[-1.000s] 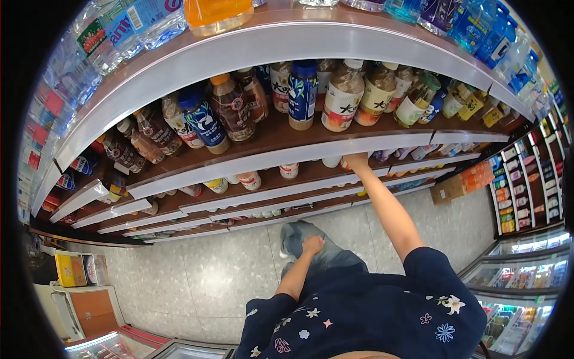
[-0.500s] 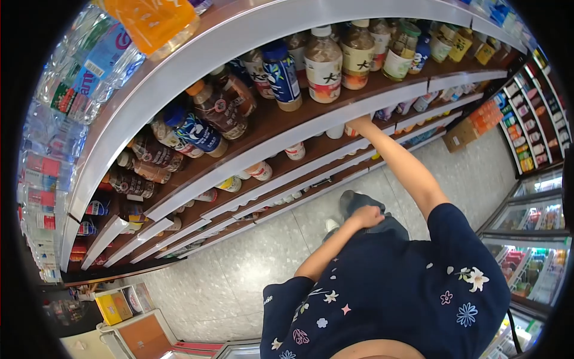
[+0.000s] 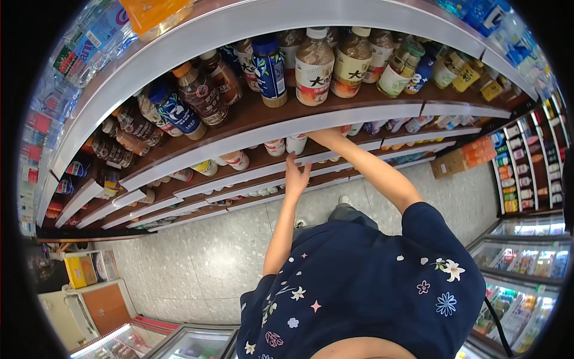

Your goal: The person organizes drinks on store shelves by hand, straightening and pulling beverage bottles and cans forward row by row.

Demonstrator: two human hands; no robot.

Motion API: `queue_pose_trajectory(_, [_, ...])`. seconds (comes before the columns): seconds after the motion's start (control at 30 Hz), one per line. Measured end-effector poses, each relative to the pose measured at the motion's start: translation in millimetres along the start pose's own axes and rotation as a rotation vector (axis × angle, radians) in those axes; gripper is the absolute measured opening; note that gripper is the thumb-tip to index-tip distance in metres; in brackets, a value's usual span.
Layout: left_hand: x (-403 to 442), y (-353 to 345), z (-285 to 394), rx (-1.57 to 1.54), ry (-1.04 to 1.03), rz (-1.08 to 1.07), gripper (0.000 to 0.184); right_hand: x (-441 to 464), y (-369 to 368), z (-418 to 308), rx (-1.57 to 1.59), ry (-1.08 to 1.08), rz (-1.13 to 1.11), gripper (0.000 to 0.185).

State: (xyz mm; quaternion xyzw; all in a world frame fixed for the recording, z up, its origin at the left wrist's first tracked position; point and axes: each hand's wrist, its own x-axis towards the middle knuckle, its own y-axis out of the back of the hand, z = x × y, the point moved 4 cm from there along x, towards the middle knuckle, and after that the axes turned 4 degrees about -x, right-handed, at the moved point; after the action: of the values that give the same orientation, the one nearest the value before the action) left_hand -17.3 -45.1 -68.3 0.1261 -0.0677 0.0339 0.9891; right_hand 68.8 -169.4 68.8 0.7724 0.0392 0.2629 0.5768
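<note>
My left hand (image 3: 297,172) is raised to the front edge of the second shelf, its fingers apart and nothing between them. Just above its fingertips stands a white bottle (image 3: 296,143), with a red-and-white bottle (image 3: 275,147) to its left. My right hand (image 3: 326,137) reaches in under the upper shelf's pale edge strip (image 3: 359,119), right of the white bottle. Its fingers are hidden by the strip, so whether it holds anything does not show.
Large bottles, one with a white cap (image 3: 314,72), line the shelf above. Cardboard boxes (image 3: 449,164) stand on the floor at the shelf's right end. Glass-topped freezers (image 3: 520,263) are at the right, and a yellow box (image 3: 81,270) is at the far left.
My left hand has gone from beside my legs up to the shelf edge, its fingers now apart. My right hand has shifted left along the shelf. The view has turned.
</note>
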Motion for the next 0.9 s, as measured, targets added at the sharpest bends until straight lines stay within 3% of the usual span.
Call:
queue_pose_trajectory(0.1, [15.5,-8.0,19.4,-0.053,0.050,0.087,0.079,-2.9,31.0,7.5,0.132,0.031,0.237,0.022])
queue_pose_trajectory(0.13, [18.3,-12.0,22.2,-0.035,0.062,0.128,0.080,1.6,22.8,21.3,-0.023,0.085,0.085,0.021])
queue_pose_trajectory(0.27, [25.8,-23.3,16.0,-0.086,0.145,0.262,0.081,-30.7,52.7,68.5,-0.029,0.032,0.049,0.020])
queue_pose_trajectory(0.33, [27.4,-23.4,21.8,0.108,0.015,0.355,0.081,-46.0,53.4,93.6,-0.150,0.065,0.097,0.019])
queue_pose_trajectory(0.47, [28.6,-24.8,67.2,0.264,-0.012,0.500,0.081,-47.1,31.7,132.8,0.146,0.154,0.061,0.019])
queue_pose_trajectory(0.57, [37.2,-30.1,90.9,0.474,-0.076,0.615,0.084,-43.0,14.6,142.1,0.387,-0.031,-0.042,0.019])
queue_pose_trajectory(0.63, [45.5,-34.2,96.9,0.711,-0.137,0.675,0.086,-36.9,-4.1,145.9,0.384,-0.123,-0.243,0.020])
queue_pose_trajectory(0.67, [48.8,-34.7,95.9,0.711,-0.081,0.672,0.080,-35.6,-11.6,147.9,0.379,-0.167,-0.342,0.021])
queue_pose_trajectory(0.77, [54.2,-27.2,99.9,0.753,-0.223,0.659,0.062,-45.0,20.4,134.4,0.521,0.079,-0.208,0.028])
queue_pose_trajectory(0.87, [60.0,-27.7,90.9,0.873,-0.319,0.638,0.050,-62.9,37.8,134.0,0.312,0.209,-0.081,0.034])
queue_pose_trajectory(0.9, [59.4,-31.3,96.7,0.821,-0.241,0.630,0.048,-68.5,42.5,133.9,0.266,0.277,-0.018,0.036])
